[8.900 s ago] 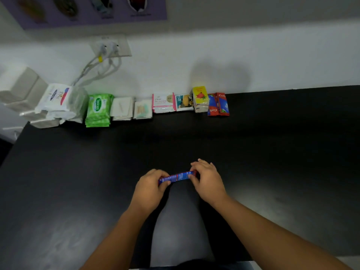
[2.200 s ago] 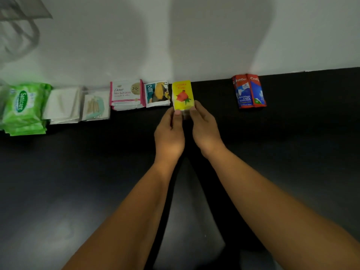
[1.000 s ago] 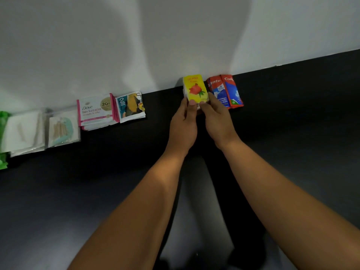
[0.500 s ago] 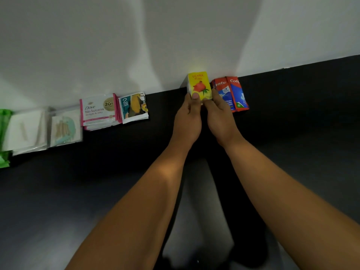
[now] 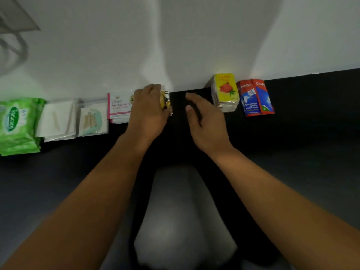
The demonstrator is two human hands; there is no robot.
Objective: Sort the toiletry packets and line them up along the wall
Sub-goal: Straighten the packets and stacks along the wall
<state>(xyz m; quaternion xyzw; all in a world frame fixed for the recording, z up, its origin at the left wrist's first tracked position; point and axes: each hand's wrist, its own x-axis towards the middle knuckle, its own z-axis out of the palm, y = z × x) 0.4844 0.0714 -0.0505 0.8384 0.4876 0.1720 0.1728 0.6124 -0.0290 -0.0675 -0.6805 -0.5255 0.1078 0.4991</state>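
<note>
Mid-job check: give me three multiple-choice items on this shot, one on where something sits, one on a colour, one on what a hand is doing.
1. What lies next to the yellow rose packets, on their right?
A) a toothbrush
B) Colgate packets
C) a bottle

2. What colour is the wipes pack at the row's left end?
A) pink
B) green
C) blue

3. The right hand is:
A) gripping the yellow rose packets
B) pressed flat on the wall
C) open, holding nothing

Answers:
1 B: the red-and-blue Colgate packets are the next thing along the wall on that side.
2 B: its wrapper is bright green.
3 C: its fingers are loosely spread over the table, with nothing between them.
</note>
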